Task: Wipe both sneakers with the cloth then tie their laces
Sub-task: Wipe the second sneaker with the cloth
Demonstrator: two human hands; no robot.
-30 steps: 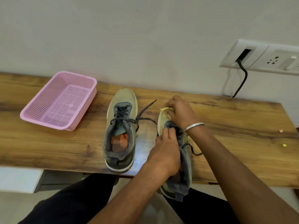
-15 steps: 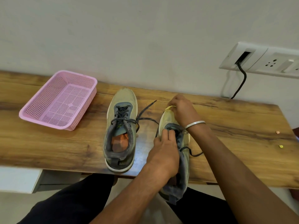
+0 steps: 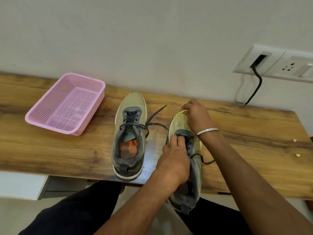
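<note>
Sneakers sit on a wooden table (image 3: 237, 133), two of them, side by side. The left hand (image 3: 174, 160) grips the near one, the right sneaker (image 3: 180, 123), at its tongue, with the thumb and fingers curled over the dark laces (image 3: 205, 161). Its heel hangs past the table edge, toward the person's lap, below that hand. Just past the left hand, at the toe of the same shoe, the right hand (image 3: 197, 116) pinches a small yellow cloth (image 3: 183, 111) and holds it against the toe tip. A silver bangle (image 3: 207, 131) goes around the right wrist. One loose lace end trails out from under the right arm onto the wood.

Beside the left hand, on its left, stands the left sneaker (image 3: 129, 133), flat on the table, not touched. Its laces lie untied and stretch toward the held shoe. Far off to the left of both hands is a pink basket (image 3: 50, 119). On the wall past the right hand is a socket plate (image 3: 277, 63) with a black cord (image 3: 256, 89) hanging down.
</note>
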